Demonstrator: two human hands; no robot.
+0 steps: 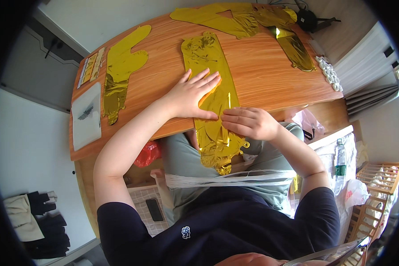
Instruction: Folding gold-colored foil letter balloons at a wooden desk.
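Note:
A long, flat gold foil balloon (208, 53) lies uninflated on the wooden table (159, 80). Its crumpled near end, with small tabs, hangs over the table's edge above my lap. My left hand (186, 95) rests palm down on the foil, fingers spread and thumb pointing right. At the foil's right edge, my right hand (248, 123) has its fingers pressed together on the balloon; its thumb is hidden. The two hands nearly meet. Across my lap stretches a bundle of thin white strings (230, 178).
More flat gold foil balloons lie at the left (126, 57), far middle (221, 17) and far right (292, 44). A translucent white packet (86, 117) sits by the left edge. White loops (329, 73) hang at the right edge. A plastic bottle (340, 162) stands below right.

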